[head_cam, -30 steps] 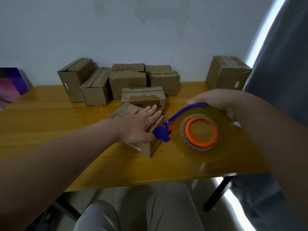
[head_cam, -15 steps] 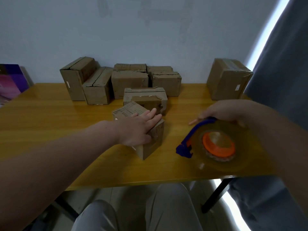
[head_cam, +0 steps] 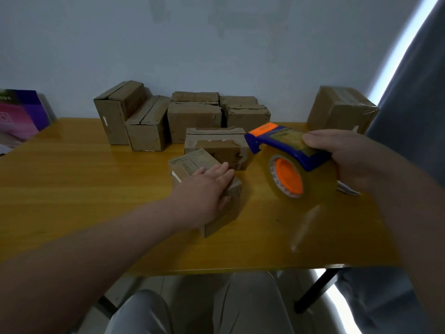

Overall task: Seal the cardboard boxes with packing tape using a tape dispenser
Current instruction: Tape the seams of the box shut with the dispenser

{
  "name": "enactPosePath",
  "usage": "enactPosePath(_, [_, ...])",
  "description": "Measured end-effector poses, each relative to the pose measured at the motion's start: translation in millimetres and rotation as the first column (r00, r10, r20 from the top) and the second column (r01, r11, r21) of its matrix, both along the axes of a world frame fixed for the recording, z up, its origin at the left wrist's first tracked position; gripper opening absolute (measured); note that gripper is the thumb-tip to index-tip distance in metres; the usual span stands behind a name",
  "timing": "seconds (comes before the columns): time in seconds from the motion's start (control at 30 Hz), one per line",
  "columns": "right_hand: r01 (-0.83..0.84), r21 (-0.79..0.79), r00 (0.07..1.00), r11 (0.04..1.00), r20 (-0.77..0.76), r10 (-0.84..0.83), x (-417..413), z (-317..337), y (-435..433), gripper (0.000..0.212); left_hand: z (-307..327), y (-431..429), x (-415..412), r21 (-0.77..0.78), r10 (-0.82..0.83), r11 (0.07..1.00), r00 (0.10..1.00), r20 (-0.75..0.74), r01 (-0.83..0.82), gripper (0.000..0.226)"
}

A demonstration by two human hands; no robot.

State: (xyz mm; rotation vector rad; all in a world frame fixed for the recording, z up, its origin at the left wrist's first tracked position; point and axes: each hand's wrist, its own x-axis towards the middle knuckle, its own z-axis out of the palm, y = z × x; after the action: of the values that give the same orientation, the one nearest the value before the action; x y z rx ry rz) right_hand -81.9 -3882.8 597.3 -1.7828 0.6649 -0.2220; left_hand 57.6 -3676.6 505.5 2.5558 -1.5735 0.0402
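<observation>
As L hand (head_cam: 207, 189) pins box (head_cam: 190, 162), 2nd box (head_cam: 212, 142) behind; R hand (head_cam: 349, 160) grips dispenser (head_cam: 289, 172).

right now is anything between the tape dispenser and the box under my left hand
Nothing visible. The right hand holds the tape dispenser raised beside the box; only the left hand lies flat on its top.

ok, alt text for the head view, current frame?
A person's left hand lies flat on a small cardboard box on a yellow table, while the right hand grips a blue-and-orange tape dispenser with a clear roll to the box's right. More cardboard boxes sit along the wall behind.
</observation>
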Motion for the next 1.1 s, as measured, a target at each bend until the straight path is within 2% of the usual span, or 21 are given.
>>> enactPosePath(0.17, [0.049, 0.144, 0.997, 0.988, 0.056, -0.058, 7, -9, 6, 0.034, 7, 15, 6, 0.059, -0.139, 0.988, 0.987, -0.081, 0.144, 0.078])
enactPosePath(0.3, [0.132, 0.211, 0.975, 0.968, 0.147, -0.165, 11, -14, 9, 0.020, 8, 15, 2, -0.092, -0.108, 0.992, 0.972, -0.211, 0.090, 0.075])
enactPosePath(0.4, [0.080, 0.186, 0.971, 0.979, 0.206, -0.119, 12, -16, 10, 0.031, 2, 12, -1, -0.124, -0.088, 0.989, 0.990, -0.108, 0.075, 0.057])
enactPosePath(0.5, [0.006, 0.125, 0.970, 0.992, 0.242, -0.037, 13, -18, 9, 0.044, 0, 12, 7, -0.014, -0.125, 0.992, 0.992, -0.024, 0.125, 0.067])
enactPosePath(0.67, [-0.158, 0.090, 0.956, 0.983, 0.263, 0.130, 13, -18, 8, 0.066, 4, 18, 27, 0.076, -0.222, 0.971, 0.974, -0.047, 0.225, 0.084])
enactPosePath(0.83, [-0.270, 0.044, 0.934, 0.962, 0.255, 0.250, 11, -17, 5, 0.078, 4, 18, 40, 0.108, -0.097, 0.991, 0.986, 0.135, 0.082, 0.089])
enactPosePath(0.9, [-0.300, 0.033, 0.922, 0.953, 0.267, 0.281, 11, -16, 6, 0.074, 7, 19, 41, 0.108, -0.051, 0.993, 0.990, 0.135, 0.036, 0.084])
enactPosePath(0.93, [-0.311, 0.036, 0.916, 0.950, 0.276, 0.290, 11, -15, 5, 0.072, 11, 21, 39, 0.048, -0.014, 0.999, 0.998, 0.065, 0.010, 0.077])
enactPosePath(1.0, [-0.326, 0.037, 0.905, 0.945, 0.303, 0.300, 11, -14, 4, 0.068, 25, 23, 32, -0.217, 0.093, 0.965, 0.968, -0.233, -0.145, 0.052])
enactPosePath(1.03, [-0.336, 0.035, 0.896, 0.941, 0.320, 0.308, 11, -13, 4, 0.067, 34, 23, 28, -0.343, 0.120, 0.893, 0.889, -0.442, -0.291, 0.039])
enactPosePath(1.07, [-0.352, 0.033, 0.885, 0.935, 0.336, 0.322, 11, -11, 5, 0.067, 43, 22, 26, -0.395, 0.094, 0.796, 0.738, -0.668, -0.459, 0.029])
enactPosePath(1.1, [-0.376, 0.032, 0.873, 0.926, 0.347, 0.342, 12, -10, 6, 0.067, 53, 20, 25, -0.355, 0.016, 0.722, 0.527, -0.850, -0.594, 0.027])
